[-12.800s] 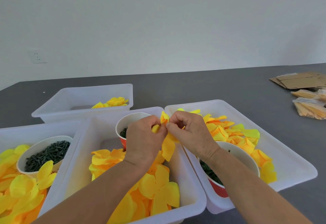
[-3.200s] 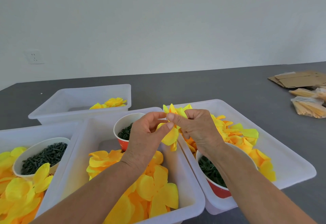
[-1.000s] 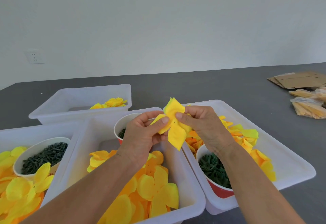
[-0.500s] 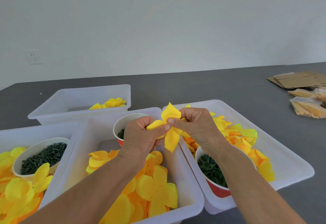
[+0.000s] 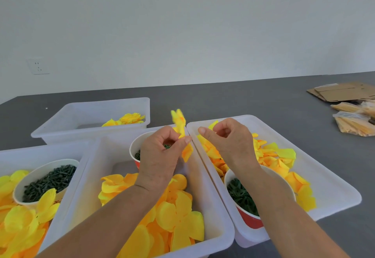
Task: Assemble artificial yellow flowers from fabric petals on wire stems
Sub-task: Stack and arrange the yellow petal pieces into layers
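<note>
My left hand (image 5: 160, 156) pinches the yellow flower (image 5: 181, 134) between thumb and forefinger, above the far rim of the middle tray (image 5: 97, 168), so its petals hang free and the base shows. My right hand (image 5: 229, 142) hovers just beside it over the right tray (image 5: 334, 182), fingers loosely curled, holding nothing. Half a second ago both grips held the flower with petals spread; now the right has let go and the petals stand bunched upright, blurred.
</note>
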